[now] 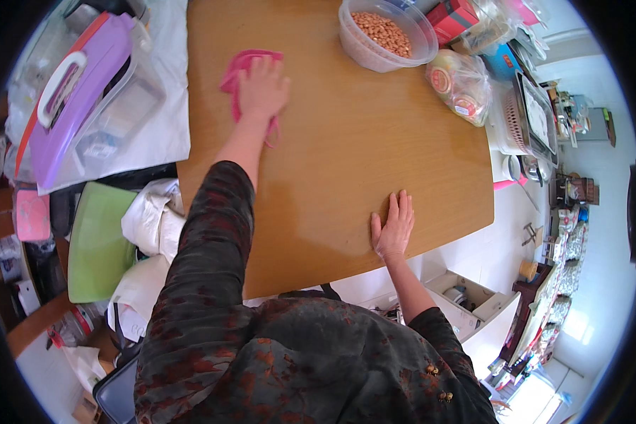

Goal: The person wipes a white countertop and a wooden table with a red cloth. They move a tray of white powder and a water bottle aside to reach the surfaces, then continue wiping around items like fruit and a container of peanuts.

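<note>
My left hand (pixel 265 89) presses a crumpled pink cloth (pixel 238 71) against the wooden tabletop (pixel 318 175), towards its far left part. The cloth shows around the fingers and wrist, with a thin loop trailing on the near side; the palm hides its middle. Near the table's front edge, my right hand (pixel 394 227) rests palm down on the bare wood, its thumb apart from the fingers, holding nothing. At the far right of the tabletop stands a clear plastic tub (pixel 358 50) of reddish shelled peanuts (pixel 384 34). A clear plastic bag (pixel 464 85) of round packaged items lies beside it.
A white cover (pixel 172 106) on the left bears a clear plastic box with a purple lid (pixel 87 90). Below it are a green panel (pixel 98 238) and white bags (pixel 151 217). Boxes (pixel 450 21) and trays (pixel 535 114) line the right side. An open drawer (pixel 464 297) juts out at lower right.
</note>
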Tool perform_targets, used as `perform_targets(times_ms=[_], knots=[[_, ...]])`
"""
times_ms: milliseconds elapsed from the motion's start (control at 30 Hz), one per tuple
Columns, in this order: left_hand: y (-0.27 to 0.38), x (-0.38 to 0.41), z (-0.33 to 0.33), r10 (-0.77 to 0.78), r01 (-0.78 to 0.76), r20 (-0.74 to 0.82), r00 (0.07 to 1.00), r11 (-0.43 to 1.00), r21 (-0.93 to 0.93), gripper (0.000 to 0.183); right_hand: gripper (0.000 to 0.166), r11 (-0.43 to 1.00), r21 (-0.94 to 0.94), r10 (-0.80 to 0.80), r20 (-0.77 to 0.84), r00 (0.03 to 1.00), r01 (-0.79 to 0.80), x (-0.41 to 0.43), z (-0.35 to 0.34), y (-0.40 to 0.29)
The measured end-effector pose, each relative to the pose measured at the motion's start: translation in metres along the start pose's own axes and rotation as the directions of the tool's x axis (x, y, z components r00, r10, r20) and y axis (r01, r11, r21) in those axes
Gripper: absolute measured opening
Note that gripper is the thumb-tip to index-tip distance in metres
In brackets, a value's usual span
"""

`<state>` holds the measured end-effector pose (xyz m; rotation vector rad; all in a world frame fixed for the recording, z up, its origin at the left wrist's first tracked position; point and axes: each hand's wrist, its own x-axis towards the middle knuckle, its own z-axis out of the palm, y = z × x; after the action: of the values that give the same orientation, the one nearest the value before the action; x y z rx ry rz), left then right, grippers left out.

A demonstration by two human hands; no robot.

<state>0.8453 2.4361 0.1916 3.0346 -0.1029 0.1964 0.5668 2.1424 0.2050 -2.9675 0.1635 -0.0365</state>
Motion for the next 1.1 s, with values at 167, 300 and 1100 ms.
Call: perform_targets(times_ms=[167, 300, 1100], knots=[[0.054, -0.079, -0.016, 0.276, -0.274, 0.004, 0.961, 0.955, -0.114, 0.051, 0.061, 1.000, 0.013, 0.002, -0.009, 1.000, -0.001, -0.002, 0.001, 0.002], [0.073, -0.169, -0.031, 0.407, -0.403, -0.014, 0.913, 0.898, -0.175, 0.053, 0.060, 1.000, -0.013, -0.017, -0.014, 1.000, 0.016, -0.002, 0.002, 0.003], [-0.056, -0.046, -0.014, -0.305, 0.300, -0.092, 0.948, 0.952, -0.060, 0.071, 0.065, 0.999, 0.030, 0.024, 0.057, 0.998, -0.025, 0.001, -0.008, -0.001]])
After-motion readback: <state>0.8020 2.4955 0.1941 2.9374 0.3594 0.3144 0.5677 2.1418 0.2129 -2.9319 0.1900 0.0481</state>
